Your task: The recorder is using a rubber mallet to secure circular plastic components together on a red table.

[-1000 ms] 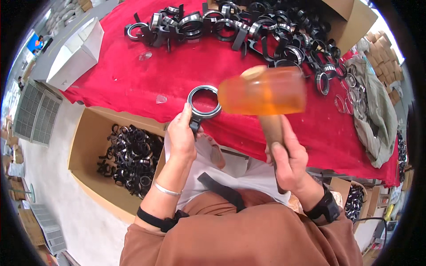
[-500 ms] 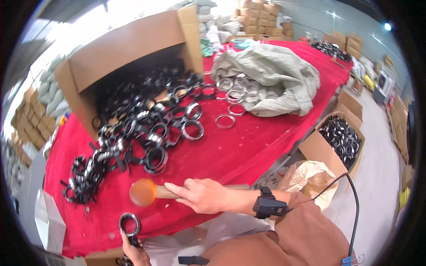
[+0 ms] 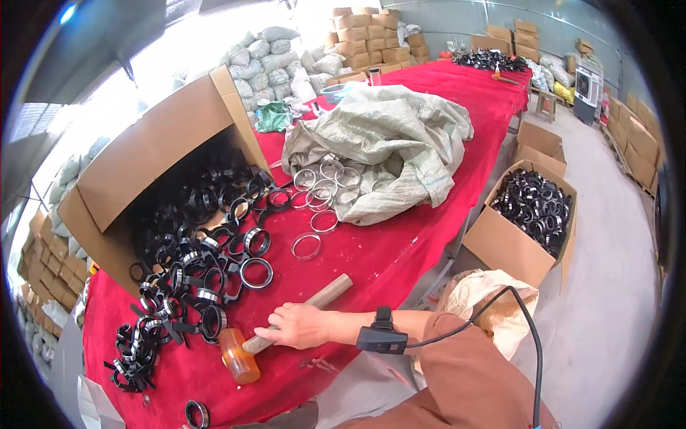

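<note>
My right hand (image 3: 293, 325) is closed round the wooden handle of a mallet (image 3: 240, 356) with an amber head. The mallet head is low over the red cloth, beside the nearest black ring parts. A dark ring part with a bright metal inner band (image 3: 196, 414) shows at the lower edge, cut off by the picture. My left hand is out of view. To the left, a heap of black ring parts with metal bands (image 3: 204, 264) spills from a tipped cardboard box (image 3: 153, 146). Loose silver rings (image 3: 306, 246) lie by the mouth of a pale woven sack (image 3: 400, 143).
The red-covered table (image 3: 386, 272) stretches away to the far right, with another dark heap (image 3: 489, 60) at its end. On the floor to the right stands an open carton of black parts (image 3: 493, 236). A cable (image 3: 532, 343) runs from my wrist device (image 3: 383, 336).
The view has shifted, raising the far table and walls. My right hand has turned the mallet, its handle now slanting up to the right. My left hand has dropped out of view.
</note>
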